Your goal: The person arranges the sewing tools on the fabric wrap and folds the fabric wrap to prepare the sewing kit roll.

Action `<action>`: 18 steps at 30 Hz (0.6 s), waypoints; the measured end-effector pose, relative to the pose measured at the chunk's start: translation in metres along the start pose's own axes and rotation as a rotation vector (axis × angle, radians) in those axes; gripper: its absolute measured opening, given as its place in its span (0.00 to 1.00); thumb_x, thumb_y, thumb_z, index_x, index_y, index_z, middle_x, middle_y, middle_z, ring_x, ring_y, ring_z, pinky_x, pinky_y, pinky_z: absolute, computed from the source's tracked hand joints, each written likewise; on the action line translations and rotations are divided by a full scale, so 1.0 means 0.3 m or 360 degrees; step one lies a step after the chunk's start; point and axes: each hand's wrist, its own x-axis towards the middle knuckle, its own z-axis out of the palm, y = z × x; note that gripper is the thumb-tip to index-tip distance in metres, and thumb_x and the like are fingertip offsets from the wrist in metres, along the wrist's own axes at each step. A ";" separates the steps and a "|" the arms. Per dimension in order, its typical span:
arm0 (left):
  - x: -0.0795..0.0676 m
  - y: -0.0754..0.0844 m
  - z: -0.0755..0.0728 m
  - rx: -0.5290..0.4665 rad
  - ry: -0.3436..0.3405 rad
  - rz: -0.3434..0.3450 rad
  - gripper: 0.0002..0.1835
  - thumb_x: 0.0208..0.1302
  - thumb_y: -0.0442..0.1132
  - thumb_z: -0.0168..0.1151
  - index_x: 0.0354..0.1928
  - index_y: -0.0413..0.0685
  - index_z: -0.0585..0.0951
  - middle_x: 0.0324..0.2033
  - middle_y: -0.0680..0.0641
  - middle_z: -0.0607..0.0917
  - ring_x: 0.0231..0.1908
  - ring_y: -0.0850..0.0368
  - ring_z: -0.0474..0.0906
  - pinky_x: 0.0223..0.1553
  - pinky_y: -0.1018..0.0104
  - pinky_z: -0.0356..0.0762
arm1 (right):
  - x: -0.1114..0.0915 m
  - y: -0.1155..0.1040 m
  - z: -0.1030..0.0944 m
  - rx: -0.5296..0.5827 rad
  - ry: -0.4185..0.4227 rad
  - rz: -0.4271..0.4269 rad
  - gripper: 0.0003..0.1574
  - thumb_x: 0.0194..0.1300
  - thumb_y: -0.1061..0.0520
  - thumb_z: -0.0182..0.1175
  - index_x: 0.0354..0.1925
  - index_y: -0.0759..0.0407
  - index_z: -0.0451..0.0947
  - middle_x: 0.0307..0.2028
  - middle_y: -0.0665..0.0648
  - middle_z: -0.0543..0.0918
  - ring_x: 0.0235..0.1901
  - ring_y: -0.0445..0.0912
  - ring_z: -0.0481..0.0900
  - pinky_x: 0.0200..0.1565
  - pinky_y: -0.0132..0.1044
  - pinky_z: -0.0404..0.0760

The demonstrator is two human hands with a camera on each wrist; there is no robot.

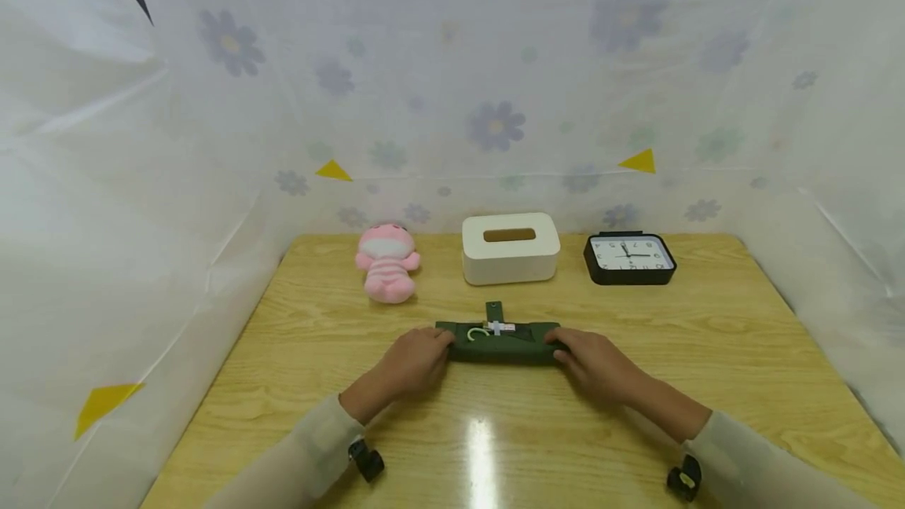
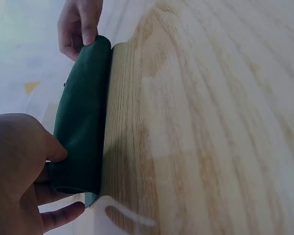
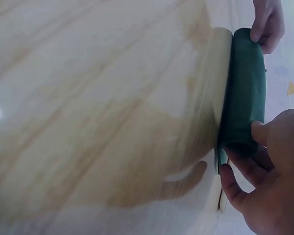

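A dark green roll-up pouch (image 1: 505, 349) lies across the middle of the table, its near part rolled up. From its far edge a strap (image 1: 494, 310) with a snap sticks out. A pale green hook-shaped piece (image 1: 478, 332) and a small white item (image 1: 503, 327) show on its inner side; their kind is unclear. My left hand (image 1: 419, 358) grips the pouch's left end, thumb on the roll. At the right end my right hand (image 1: 597, 361) holds it likewise, as the right wrist view shows, with some fingers underneath.
Behind the pouch, a pink plush toy (image 1: 387, 265) lies at the left. A white tissue box (image 1: 511, 250) stands in the middle and a black-framed clock (image 1: 629, 259) at the right. White patterned sheeting (image 1: 424, 100) encloses the table (image 1: 714, 328) at the back and sides.
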 end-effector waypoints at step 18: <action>0.054 -0.047 0.017 -0.0625 -0.0109 -0.0136 0.12 0.80 0.33 0.45 0.56 0.47 0.76 0.46 0.42 0.87 0.46 0.49 0.85 0.47 0.52 0.82 | 0.090 0.041 -0.047 0.0580 -0.0261 0.0269 0.11 0.80 0.60 0.53 0.54 0.58 0.79 0.50 0.58 0.84 0.49 0.51 0.82 0.46 0.45 0.81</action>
